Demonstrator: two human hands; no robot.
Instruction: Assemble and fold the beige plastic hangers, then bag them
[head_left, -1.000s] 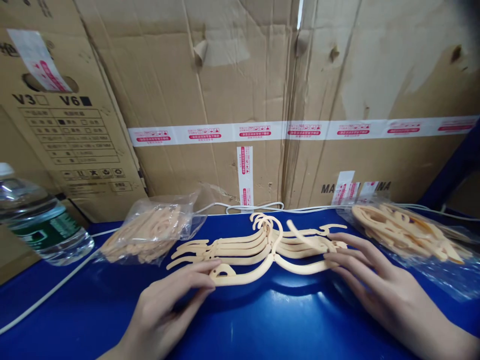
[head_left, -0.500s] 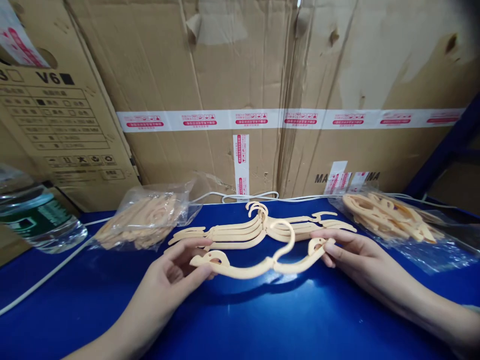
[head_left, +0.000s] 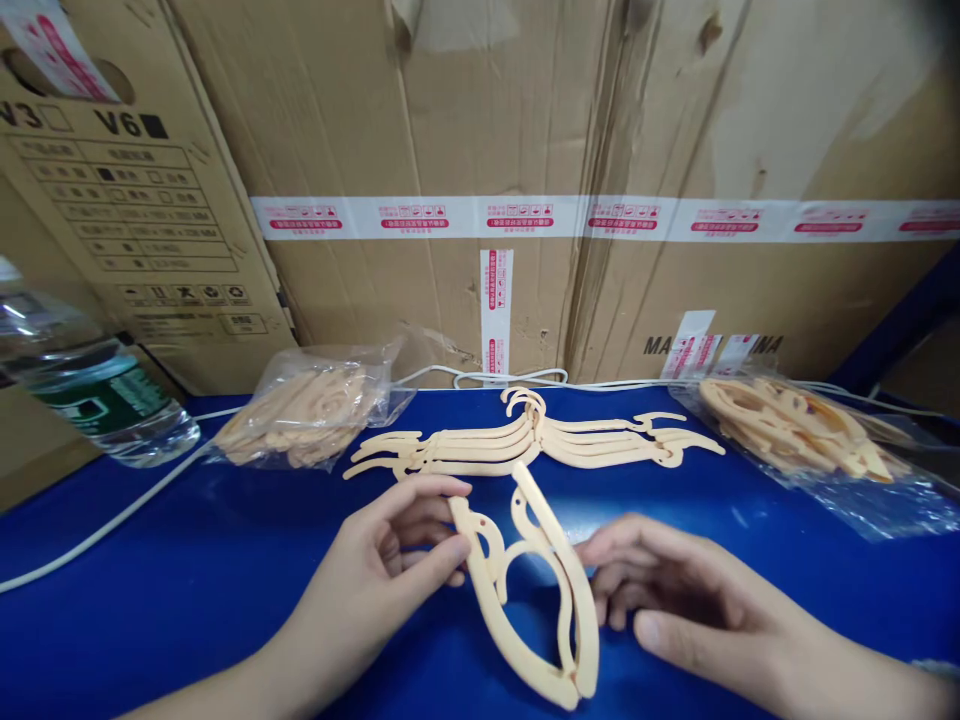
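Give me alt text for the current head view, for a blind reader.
Left hand pinching one arm of a partly folded beige hanger at a blue table, with the loosely open right hand close beside it. Beyond, overlapping hangers lie between two beige piles with clear plastic; a water bottle stands at far left, before cardboard.

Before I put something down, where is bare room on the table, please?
Bare table lies between the white cable and the left hand, and between the right hand and the right bag. Crowded: between the hands, with the half-folded hanger; the back, with the left bag, hanger stack and right bag.
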